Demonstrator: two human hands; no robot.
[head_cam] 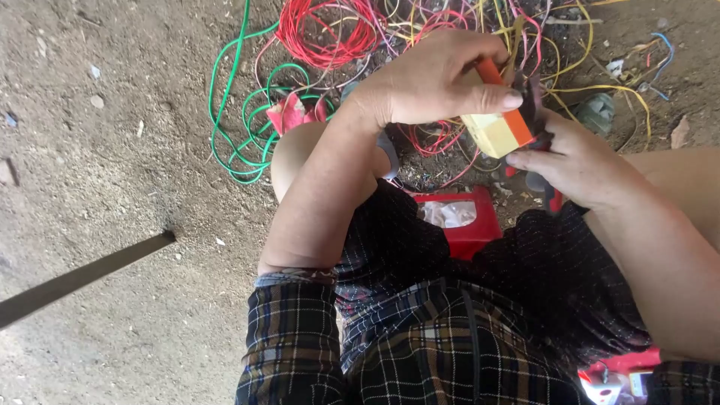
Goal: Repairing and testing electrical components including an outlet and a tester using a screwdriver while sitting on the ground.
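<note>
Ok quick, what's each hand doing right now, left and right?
Left hand: closed on a yellow and orange block.
Right hand: closed around a dark tool with red handles, fingertips at the block.

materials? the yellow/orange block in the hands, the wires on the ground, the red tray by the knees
Block, held by the left hand with the right hand beside it: looks like moulded plastic, smooth cream-yellow body with an orange face; sharp edges, even colour.
Wires: flexible plastic-sheathed cable, glossy green, red, yellow; loose springy loops.
Red tray: probably plastic, slightly shiny, with crinkled clear film inside.
</note>
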